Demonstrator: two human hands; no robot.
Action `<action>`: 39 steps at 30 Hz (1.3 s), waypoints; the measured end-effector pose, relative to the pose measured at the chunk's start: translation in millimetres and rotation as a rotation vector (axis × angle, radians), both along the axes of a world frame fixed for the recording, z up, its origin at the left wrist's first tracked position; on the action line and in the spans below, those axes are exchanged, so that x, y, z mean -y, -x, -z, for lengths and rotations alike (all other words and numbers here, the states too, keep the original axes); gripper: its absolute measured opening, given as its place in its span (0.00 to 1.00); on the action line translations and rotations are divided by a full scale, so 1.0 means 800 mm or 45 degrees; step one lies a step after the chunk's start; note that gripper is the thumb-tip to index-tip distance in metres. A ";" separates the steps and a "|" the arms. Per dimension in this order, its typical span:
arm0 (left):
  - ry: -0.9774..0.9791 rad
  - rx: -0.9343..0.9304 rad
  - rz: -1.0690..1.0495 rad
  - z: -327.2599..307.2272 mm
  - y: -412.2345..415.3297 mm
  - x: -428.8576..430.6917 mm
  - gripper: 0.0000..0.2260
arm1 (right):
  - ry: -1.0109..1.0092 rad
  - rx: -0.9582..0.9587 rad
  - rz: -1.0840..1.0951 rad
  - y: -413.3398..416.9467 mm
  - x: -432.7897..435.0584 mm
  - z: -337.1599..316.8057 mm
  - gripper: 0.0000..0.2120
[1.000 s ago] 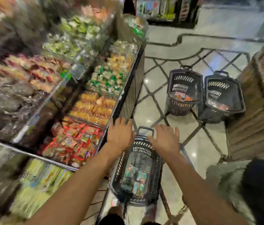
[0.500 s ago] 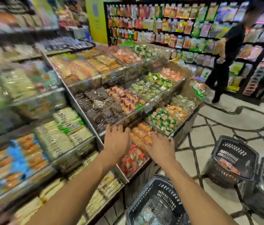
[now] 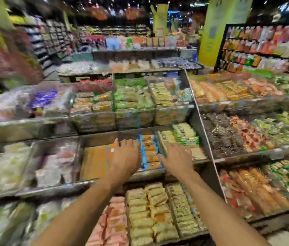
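- Hands shifted to the middle shelf [image 3: 55, 186]: left hand [image 3: 126, 157] and right hand [image 3: 177, 158] spread wide, empty.
- Blue-orange snack packets [image 3: 150, 151] sit in a row between them on that shelf.
- Blur hides labels; contact unclear.

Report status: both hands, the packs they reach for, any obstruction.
Left hand open, right hand open, both empty. Blue-and-orange packs lie between the hands, ungripped. No obstruction seen.
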State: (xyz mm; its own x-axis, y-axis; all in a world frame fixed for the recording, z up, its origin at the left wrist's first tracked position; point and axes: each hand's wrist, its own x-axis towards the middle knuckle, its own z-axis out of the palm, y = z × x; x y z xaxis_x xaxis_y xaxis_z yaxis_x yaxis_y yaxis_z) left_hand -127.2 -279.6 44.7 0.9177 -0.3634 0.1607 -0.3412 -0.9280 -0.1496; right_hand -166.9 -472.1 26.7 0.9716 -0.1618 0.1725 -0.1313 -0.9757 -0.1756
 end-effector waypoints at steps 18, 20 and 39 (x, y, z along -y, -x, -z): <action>0.068 -0.086 -0.650 0.043 0.016 -0.430 0.17 | -0.083 -0.125 -0.585 -0.099 -0.417 0.053 0.22; 0.063 -0.107 -0.665 0.048 0.003 -0.447 0.17 | -0.089 -0.137 -0.600 -0.115 -0.434 0.062 0.21; 0.157 -0.341 -0.450 0.142 -0.168 -0.549 0.20 | -0.349 -0.257 -0.603 -0.258 -0.514 0.126 0.22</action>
State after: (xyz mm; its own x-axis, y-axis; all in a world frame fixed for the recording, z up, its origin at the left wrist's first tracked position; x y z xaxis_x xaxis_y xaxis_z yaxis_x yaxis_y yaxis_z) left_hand 7.3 159.4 -68.6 0.9970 -0.0133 -0.0764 -0.0118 -0.9997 0.0193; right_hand 39.2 -61.0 -74.1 0.9582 0.2858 -0.0104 0.2512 -0.8586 -0.4468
